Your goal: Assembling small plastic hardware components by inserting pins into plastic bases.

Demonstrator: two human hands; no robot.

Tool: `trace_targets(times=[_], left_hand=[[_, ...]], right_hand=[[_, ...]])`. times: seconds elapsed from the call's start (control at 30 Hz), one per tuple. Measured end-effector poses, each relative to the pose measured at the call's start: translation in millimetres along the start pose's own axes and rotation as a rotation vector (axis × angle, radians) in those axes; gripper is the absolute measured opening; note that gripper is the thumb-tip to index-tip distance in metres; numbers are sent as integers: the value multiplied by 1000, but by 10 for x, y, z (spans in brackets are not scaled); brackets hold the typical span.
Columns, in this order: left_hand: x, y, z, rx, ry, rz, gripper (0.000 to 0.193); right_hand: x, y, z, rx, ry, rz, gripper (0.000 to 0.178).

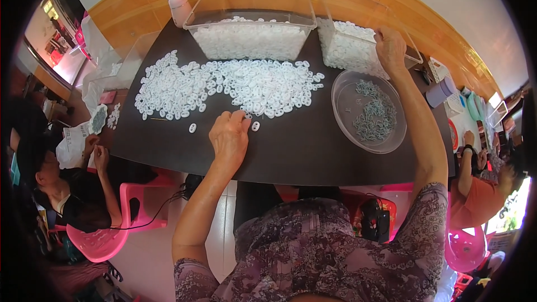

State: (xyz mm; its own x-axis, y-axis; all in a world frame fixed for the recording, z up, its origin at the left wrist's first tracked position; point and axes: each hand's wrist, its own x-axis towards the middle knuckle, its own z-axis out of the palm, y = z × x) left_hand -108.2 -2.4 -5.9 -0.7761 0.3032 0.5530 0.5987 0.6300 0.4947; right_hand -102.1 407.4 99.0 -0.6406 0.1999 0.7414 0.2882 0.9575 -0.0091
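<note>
My left hand (230,135) rests at the front edge of a wide pile of small white oval pieces with two holes (274,86). Its fingers are curled together near the tabletop, and whatever they pinch is too small to make out. One loose white piece (255,126) lies just right of it, another (192,128) to its left. My right hand (391,51) is reached out over a clear plastic bin (358,50) of white pieces at the back right. Its fingers are bent inward, and what they hold is hidden.
A round clear tray (342,120) holds small grey-green pieces (373,113) below my right forearm. Another large clear bin (251,25) of white pieces stands at the back, beside a pink bottle (179,9). A purple cup (441,92) stands right. People sit on both sides.
</note>
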Motion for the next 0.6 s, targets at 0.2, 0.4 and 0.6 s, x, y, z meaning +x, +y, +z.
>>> trace_targets(times=[0.2,0.4,0.6], left_hand=[[94,-30,167,205,-84,-19,18],[190,-101,101,191,-233,-195,20],[172,-50,-48,94,-280,-179,20]], right_hand=[[-404,-727,-311,398,45,-215,13],[-1372,-1787,-291,824,-204,-393,12],[-1584,-2068,-223,800,-320,-349,17]])
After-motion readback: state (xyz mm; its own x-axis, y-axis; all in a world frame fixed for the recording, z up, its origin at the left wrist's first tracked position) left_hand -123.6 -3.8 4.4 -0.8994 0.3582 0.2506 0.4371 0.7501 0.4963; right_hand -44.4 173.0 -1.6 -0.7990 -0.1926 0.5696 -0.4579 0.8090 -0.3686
